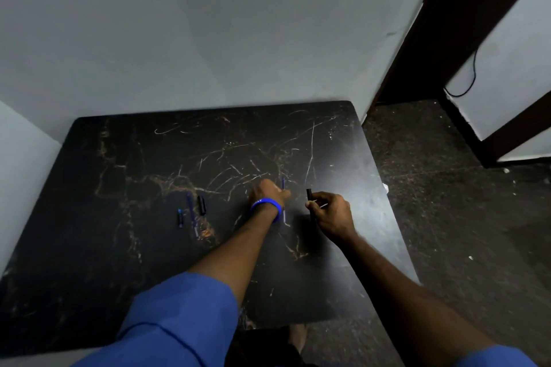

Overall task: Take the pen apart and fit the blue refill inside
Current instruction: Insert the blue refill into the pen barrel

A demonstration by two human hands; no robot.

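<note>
My right hand (332, 215) grips a black pen barrel (309, 196), held upright just above the dark marble table (119, 247); a thin pale piece pokes out between its fingers. My left hand (269, 192), with a blue wristband, rests fingers-down on the table beside a thin blue refill (283, 201) that lies pointing away from me; the fingers touch or pinch its middle, and the grasp is hidden. Farther left lie a second blue refill (190, 213), a short black pen piece (202, 205) and a small blue-black cap piece (180, 217).
The table stands against a grey wall at the back and left. Its right edge (384, 188) drops to a speckled dark floor. A dark door frame (447, 39) and a hanging black cable (474, 68) are at the far right.
</note>
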